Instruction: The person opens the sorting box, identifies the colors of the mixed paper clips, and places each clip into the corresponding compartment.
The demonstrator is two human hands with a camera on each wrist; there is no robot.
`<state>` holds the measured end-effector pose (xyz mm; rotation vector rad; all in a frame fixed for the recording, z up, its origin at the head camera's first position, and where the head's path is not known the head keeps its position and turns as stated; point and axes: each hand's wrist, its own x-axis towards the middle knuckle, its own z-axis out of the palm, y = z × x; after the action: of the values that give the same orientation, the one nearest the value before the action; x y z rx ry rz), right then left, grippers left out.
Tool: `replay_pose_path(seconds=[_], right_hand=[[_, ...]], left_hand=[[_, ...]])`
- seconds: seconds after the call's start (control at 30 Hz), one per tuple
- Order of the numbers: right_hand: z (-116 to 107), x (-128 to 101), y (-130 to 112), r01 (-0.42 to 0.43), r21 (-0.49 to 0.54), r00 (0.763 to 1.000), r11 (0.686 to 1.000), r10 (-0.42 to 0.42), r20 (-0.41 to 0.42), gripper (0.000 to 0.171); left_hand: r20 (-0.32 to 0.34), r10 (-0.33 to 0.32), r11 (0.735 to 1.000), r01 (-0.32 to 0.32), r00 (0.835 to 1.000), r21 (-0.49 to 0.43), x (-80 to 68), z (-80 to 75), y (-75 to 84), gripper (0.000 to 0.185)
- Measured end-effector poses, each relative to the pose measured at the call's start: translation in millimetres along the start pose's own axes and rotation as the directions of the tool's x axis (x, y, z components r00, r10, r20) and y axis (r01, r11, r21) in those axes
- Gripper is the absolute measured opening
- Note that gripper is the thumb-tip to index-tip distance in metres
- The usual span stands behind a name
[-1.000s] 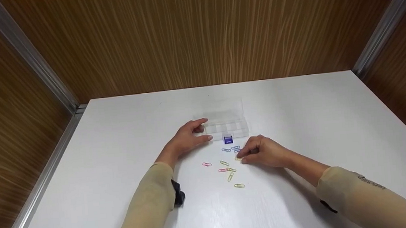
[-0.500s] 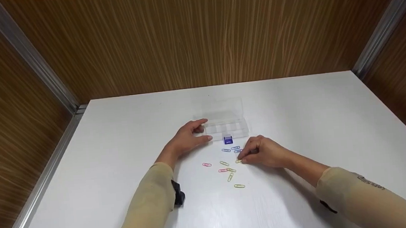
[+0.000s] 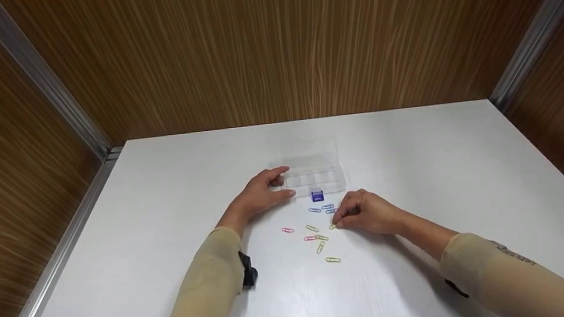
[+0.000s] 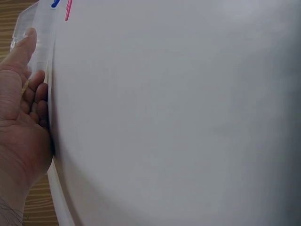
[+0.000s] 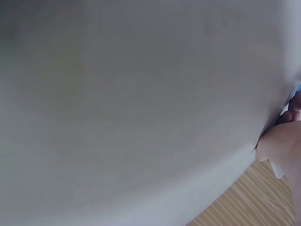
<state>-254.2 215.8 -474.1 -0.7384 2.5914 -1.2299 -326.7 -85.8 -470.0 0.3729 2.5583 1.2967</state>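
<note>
My left hand [image 3: 259,193] holds the left end of the clear box [image 3: 314,171], with fingers and thumb curled around it. My right hand [image 3: 366,212] pinches a yellow clip [image 3: 332,226] just in front of the box. More colored clips [image 3: 319,237] lie on the white bench [image 3: 163,199] near the box's blue latch [image 3: 317,195].
</note>
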Motion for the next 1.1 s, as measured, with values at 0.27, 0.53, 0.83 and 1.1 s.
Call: replay_pose_path(seconds=[0.27, 0.53, 0.83, 1.1], right_hand=[[0, 0, -1, 0.002, 0.004, 1.0, 1.0, -0.002, 0.004, 0.009], [1, 0, 0, 0.035, 0.013, 0.999, 0.999, -0.035, 0.002, 0.009], [-4, -2, 0, -0.096, 0.13, 0.995, 0.987, 0.098, -0.004, 0.007], [-19, 4, -3, -0.165, 0.204, 0.982, 0.965, 0.18, -0.057, 0.008]], left_hand=[[-0.001, -0.004, 1.0, 0.004, 1.0, 0.001, 0.7, -0.3, -1.0, 0.072], [0.005, 0.053, 0.998, -0.053, 0.999, -0.032, 1.1, -2.6, -3.4, 0.069], [0.011, 0.064, 0.998, -0.064, 0.998, -0.016, 1.1, -1.3, -3.1, 0.069], [0.007, 0.05, 0.998, -0.05, 0.999, -0.039, -0.4, 2.9, -5.2, 0.067]])
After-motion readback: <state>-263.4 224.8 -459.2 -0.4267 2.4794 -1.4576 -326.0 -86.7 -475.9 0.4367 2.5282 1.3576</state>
